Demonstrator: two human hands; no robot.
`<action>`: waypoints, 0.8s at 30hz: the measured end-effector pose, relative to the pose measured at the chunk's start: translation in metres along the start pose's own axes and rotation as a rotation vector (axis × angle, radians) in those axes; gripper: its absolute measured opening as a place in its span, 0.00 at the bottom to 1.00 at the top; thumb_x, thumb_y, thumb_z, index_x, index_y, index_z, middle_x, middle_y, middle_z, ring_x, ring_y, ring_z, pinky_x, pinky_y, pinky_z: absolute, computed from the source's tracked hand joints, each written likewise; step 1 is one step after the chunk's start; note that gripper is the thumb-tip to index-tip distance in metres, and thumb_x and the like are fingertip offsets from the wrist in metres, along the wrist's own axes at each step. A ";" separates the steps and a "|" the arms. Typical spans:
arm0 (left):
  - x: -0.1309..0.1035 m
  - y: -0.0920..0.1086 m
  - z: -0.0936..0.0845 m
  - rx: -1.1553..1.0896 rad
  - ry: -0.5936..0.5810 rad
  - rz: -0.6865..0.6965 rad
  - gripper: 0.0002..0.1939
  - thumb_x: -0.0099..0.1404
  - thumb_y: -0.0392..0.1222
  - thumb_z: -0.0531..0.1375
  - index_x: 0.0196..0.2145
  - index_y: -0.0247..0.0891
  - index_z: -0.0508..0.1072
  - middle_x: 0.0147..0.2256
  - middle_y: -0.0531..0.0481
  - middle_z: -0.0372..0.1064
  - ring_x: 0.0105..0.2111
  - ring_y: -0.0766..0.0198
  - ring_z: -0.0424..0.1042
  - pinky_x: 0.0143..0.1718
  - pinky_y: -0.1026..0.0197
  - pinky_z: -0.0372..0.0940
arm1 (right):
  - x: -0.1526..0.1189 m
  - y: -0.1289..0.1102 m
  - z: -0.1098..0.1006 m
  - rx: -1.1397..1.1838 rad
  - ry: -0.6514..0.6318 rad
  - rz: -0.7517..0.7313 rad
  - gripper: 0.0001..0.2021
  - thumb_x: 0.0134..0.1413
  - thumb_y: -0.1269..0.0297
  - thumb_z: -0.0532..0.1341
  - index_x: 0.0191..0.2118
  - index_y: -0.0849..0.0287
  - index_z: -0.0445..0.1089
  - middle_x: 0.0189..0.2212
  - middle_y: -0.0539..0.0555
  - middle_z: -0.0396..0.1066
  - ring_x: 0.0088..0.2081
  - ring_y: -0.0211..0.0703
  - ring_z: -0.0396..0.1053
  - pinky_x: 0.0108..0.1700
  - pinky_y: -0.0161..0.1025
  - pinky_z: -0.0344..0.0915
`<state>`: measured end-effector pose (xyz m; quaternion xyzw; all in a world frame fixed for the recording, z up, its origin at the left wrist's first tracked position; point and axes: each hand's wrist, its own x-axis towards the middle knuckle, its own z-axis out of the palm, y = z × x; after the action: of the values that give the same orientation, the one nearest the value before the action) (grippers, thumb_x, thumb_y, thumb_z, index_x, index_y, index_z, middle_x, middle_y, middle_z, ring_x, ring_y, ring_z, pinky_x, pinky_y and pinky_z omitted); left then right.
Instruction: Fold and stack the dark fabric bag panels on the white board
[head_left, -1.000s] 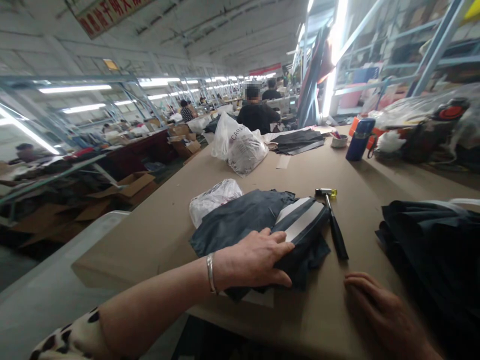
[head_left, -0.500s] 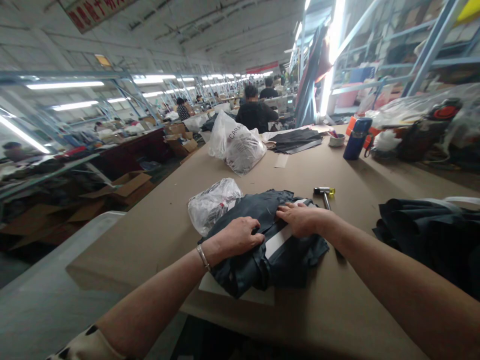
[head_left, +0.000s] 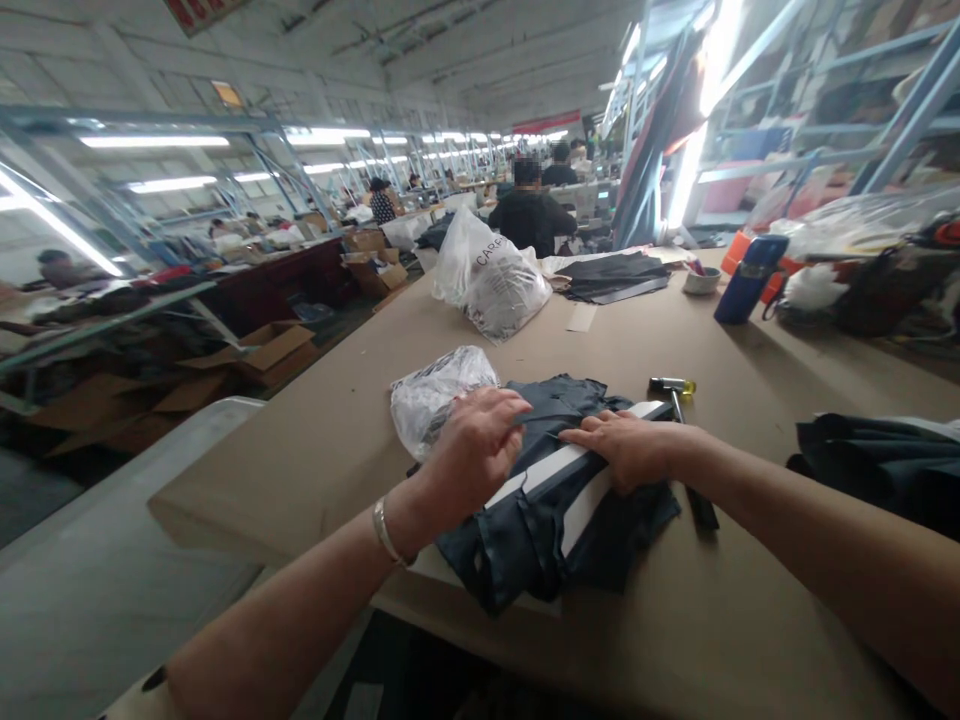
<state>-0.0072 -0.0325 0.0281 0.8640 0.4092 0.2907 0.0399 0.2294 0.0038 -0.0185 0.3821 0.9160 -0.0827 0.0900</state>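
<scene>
Left hand (head_left: 484, 435) curled, cannot tell if pinching anything; right hand (head_left: 626, 448) loosely spread atop dark-blue fabric pile (head_left: 517, 560), nearer, fingers across long flat white strip (head_left: 540, 472) running diagonally, near-left to far-right.

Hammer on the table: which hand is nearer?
Right. The right hand is on the dark fabric, just left of the hammer, its forearm crossing in view over the handle. The left hand is farther left, in front of the small plastic bag.

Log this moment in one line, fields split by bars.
left hand: curled, at dark cloth, hold unclear | right hand: laid on dark cloth | hammer: right of dark cloth
</scene>
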 end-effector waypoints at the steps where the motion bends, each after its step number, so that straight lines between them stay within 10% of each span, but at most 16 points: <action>1: 0.000 0.012 -0.002 -0.016 -0.061 0.068 0.12 0.64 0.35 0.52 0.42 0.33 0.71 0.45 0.44 0.68 0.48 0.62 0.65 0.54 0.59 0.58 | -0.006 0.000 0.003 0.014 0.043 -0.009 0.45 0.31 0.66 0.68 0.62 0.51 0.54 0.46 0.57 0.63 0.45 0.55 0.62 0.49 0.52 0.60; 8: -0.008 0.024 0.013 -0.032 -0.632 -0.041 0.19 0.66 0.52 0.52 0.44 0.35 0.72 0.38 0.45 0.69 0.40 0.59 0.69 0.43 0.60 0.63 | -0.057 -0.009 0.039 0.110 0.338 0.017 0.23 0.39 0.70 0.62 0.47 0.54 0.64 0.46 0.54 0.63 0.49 0.50 0.59 0.53 0.50 0.54; 16: -0.042 0.056 0.025 -0.179 -0.696 0.098 0.14 0.67 0.46 0.52 0.43 0.37 0.72 0.39 0.47 0.69 0.41 0.62 0.66 0.46 0.60 0.59 | -0.097 -0.034 0.106 0.031 0.588 0.142 0.28 0.51 0.77 0.54 0.59 0.54 0.57 0.50 0.56 0.61 0.57 0.50 0.52 0.63 0.54 0.40; 21: -0.049 0.058 0.035 -0.081 -0.716 0.151 0.08 0.66 0.41 0.52 0.39 0.38 0.70 0.38 0.50 0.68 0.40 0.61 0.63 0.46 0.57 0.57 | -0.104 -0.038 0.111 -0.003 0.567 0.160 0.35 0.46 0.73 0.60 0.61 0.52 0.53 0.62 0.57 0.48 0.61 0.56 0.45 0.61 0.55 0.43; 24: -0.052 0.055 0.042 -0.050 -0.695 0.182 0.07 0.66 0.39 0.52 0.36 0.38 0.69 0.38 0.51 0.67 0.39 0.61 0.61 0.44 0.56 0.57 | -0.110 -0.038 0.108 -0.029 0.505 0.165 0.35 0.47 0.70 0.61 0.62 0.50 0.51 0.58 0.54 0.56 0.59 0.56 0.48 0.59 0.56 0.46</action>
<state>0.0267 -0.1000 -0.0145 0.9429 0.2855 -0.0081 0.1715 0.2891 -0.1216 -0.0948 0.4627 0.8762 0.0359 -0.1298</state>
